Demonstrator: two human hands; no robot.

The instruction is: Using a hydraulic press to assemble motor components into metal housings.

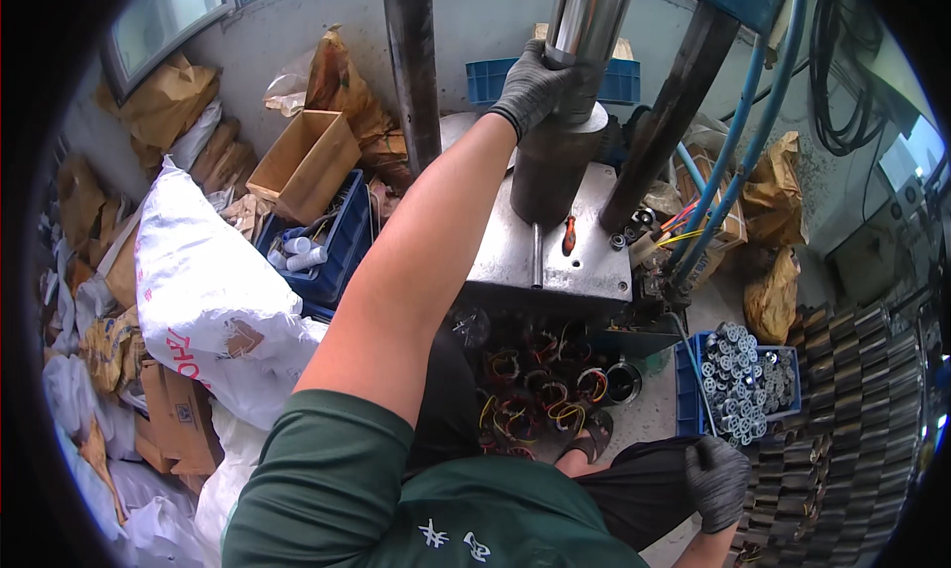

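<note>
At the press plate's (555, 256) back edge, the gloved left hand (532, 85) wraps its fingers around the dark cylinder's (555, 172) top under the ram (584, 18), apparently steadying it upright, while the gloved right hand (715, 481) rests loosely curled, holding nothing, by the thigh.

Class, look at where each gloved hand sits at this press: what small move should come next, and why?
Probably lift the left hand off the dark cylinder under the ram. That hand grips where ram meets cylinder, while the right hand rests low beside the stacked rings.
</note>
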